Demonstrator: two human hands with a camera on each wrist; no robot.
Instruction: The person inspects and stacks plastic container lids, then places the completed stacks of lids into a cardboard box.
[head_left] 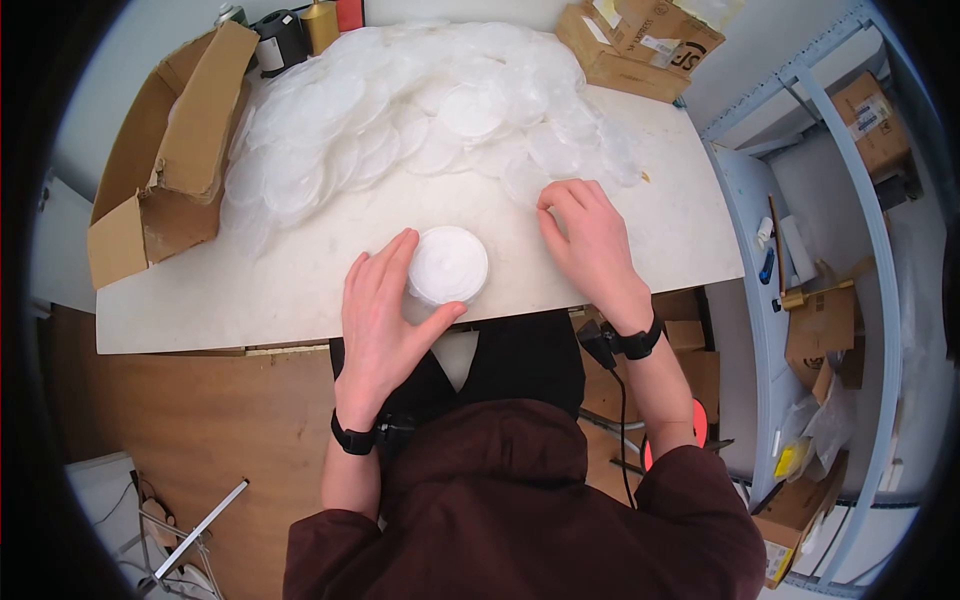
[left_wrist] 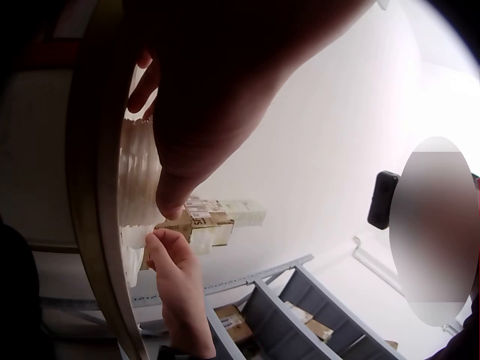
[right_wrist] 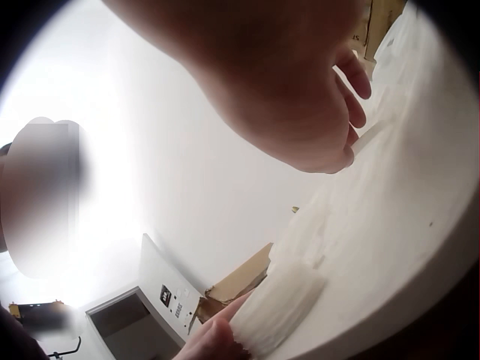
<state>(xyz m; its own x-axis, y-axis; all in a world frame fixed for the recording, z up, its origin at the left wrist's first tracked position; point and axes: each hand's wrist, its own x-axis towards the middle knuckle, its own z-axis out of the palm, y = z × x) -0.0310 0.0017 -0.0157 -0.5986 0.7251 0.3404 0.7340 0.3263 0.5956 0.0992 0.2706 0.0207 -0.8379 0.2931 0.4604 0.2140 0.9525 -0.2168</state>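
Note:
A tall stack of round, translucent white plastic discs [head_left: 448, 265], which look like thin lids, stands upright near the table's front edge. My left hand [head_left: 380, 300] holds it from the left, fingers at its far side and thumb along the near side. In the right wrist view the stack [right_wrist: 277, 311] shows its ridged side, with left fingers [right_wrist: 217, 337] at its base. My right hand [head_left: 592, 240] is at the pile's near edge, its fingertips and thumb pinching a single disc [head_left: 524, 180]. That disc [right_wrist: 369, 138] appears edge-on in the right wrist view.
A wide heap of loose discs [head_left: 430, 110] covers the back of the white table [head_left: 290, 300]. An open cardboard box [head_left: 180, 150] stands at left, another carton [head_left: 640, 50] at back right. Blue shelving [head_left: 830, 130] stands right of the table.

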